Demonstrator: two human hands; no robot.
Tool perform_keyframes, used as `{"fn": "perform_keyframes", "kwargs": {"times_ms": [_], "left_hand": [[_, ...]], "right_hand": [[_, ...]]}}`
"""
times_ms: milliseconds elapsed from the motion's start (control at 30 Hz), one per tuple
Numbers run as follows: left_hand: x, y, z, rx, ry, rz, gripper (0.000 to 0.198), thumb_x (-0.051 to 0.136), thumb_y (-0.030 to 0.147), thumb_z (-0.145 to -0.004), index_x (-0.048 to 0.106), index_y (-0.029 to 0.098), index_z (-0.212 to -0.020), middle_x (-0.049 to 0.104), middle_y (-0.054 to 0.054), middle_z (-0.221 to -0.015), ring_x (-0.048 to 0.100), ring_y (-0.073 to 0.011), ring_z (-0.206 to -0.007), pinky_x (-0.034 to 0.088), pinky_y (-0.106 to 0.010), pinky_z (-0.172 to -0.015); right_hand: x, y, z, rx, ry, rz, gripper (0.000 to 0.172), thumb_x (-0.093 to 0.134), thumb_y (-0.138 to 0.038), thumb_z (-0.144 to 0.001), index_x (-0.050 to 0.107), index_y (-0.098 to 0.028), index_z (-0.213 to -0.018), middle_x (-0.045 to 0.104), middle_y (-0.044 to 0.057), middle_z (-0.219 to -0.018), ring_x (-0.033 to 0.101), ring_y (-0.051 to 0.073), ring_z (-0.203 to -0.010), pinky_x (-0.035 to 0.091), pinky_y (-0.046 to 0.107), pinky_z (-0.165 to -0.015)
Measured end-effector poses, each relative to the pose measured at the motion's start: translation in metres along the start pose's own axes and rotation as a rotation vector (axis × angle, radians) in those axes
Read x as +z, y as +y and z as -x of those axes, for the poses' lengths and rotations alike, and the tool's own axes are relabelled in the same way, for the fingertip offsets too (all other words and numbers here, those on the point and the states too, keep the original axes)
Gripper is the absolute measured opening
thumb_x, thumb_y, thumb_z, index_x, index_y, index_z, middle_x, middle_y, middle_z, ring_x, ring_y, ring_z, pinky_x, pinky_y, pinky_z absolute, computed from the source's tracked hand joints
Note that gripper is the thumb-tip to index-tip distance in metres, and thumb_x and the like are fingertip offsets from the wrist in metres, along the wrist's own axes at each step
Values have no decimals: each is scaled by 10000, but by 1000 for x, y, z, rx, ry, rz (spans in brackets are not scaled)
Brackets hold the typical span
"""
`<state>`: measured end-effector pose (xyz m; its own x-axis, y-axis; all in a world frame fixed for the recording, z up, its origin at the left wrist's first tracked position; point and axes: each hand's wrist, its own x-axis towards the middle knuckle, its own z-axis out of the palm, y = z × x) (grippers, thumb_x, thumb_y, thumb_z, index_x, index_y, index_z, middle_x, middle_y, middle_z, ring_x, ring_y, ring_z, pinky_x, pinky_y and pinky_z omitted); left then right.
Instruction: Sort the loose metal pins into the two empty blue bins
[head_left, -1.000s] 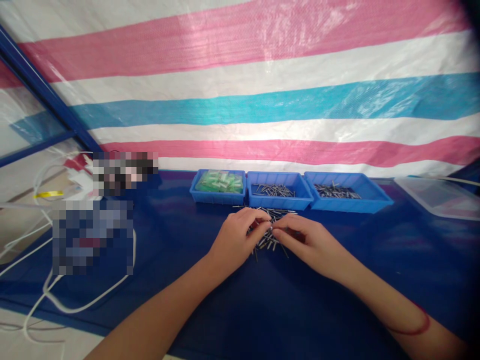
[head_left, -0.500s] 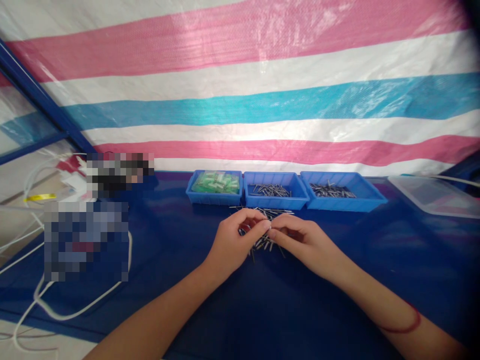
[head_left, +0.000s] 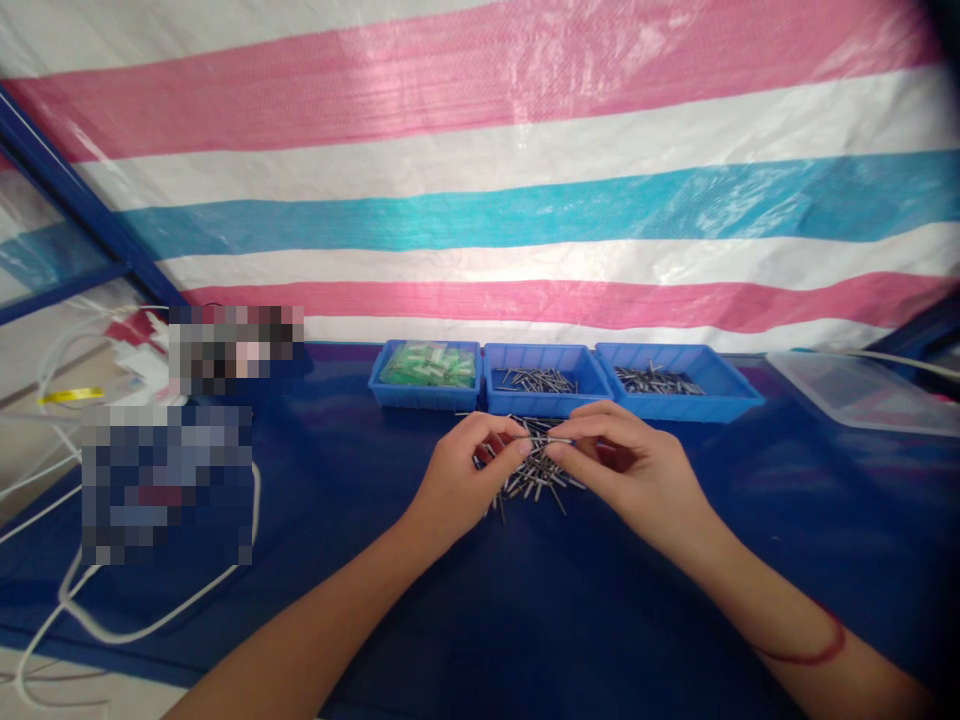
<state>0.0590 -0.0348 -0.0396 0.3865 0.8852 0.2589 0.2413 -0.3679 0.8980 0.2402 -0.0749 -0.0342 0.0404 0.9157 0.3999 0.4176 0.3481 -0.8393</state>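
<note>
My left hand (head_left: 465, 470) and my right hand (head_left: 637, 465) meet over a loose pile of thin metal pins (head_left: 536, 478) on the blue table. Between the two pinches spans a slim metal pin (head_left: 538, 440), with thumb and forefinger of each hand closed on one end. The fingertips cover its ends, so I cannot tell whether it is one piece or two joined. Behind the hands, a blue bin (head_left: 546, 400) contains similar metal pins. Another blue bin (head_left: 675, 408) to its right holds short dark metal pieces.
At the left of the row, a blue bin (head_left: 426, 398) is filled with small green and clear pieces. A translucent plastic lid (head_left: 862, 395) lies at the right. White cable (head_left: 135, 632) loops over the table's left side, near blurred-out objects. A striped sheet (head_left: 480, 220) hangs behind.
My right hand has drawn slightly away from the left and turned, so the metal pin between them now shows. The view has shifted a little.
</note>
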Motion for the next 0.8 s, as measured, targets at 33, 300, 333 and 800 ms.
{"fn": "perform_keyframes", "kwargs": {"times_ms": [33, 300, 333, 800], "left_hand": [[0, 1, 0, 3, -22, -25, 159, 592, 303, -861, 649, 161, -903, 632, -27, -855, 572, -131, -756, 453, -234, -697], [-3, 5, 1, 46, -181, -302, 289, 468, 389, -931, 627, 172, -1038, 643, -22, -838, 566, -137, -719, 429, -250, -692], [-3, 4, 1, 61, -197, -351, 295, 473, 393, -929, 627, 175, -1055, 644, -28, -856, 574, -145, -746, 431, -257, -708], [-6, -3, 4, 207, -324, -801, 186, 491, 312, -942, 661, 239, -962, 672, -1, -996, 572, -173, -896, 306, -338, -753]], "right_hand": [[0, -2, 1, -13, 4, 18, 121, 666, -336, -799, 688, -218, -818, 600, 63, -877, 568, 167, -721, 435, 276, -513], [-24, 15, -14, -40, 211, 245, 243, 572, -411, -869, 650, -216, -745, 648, 49, -798, 596, 186, -719, 472, 306, -601], [-32, 21, -18, -54, 309, 342, 242, 564, -417, -874, 663, -216, -783, 651, 52, -803, 593, 186, -704, 469, 311, -608], [-41, 32, -23, -215, 257, 662, 291, 559, -340, -866, 656, -191, -1096, 595, 59, -840, 522, 165, -623, 459, 336, -661]]}}
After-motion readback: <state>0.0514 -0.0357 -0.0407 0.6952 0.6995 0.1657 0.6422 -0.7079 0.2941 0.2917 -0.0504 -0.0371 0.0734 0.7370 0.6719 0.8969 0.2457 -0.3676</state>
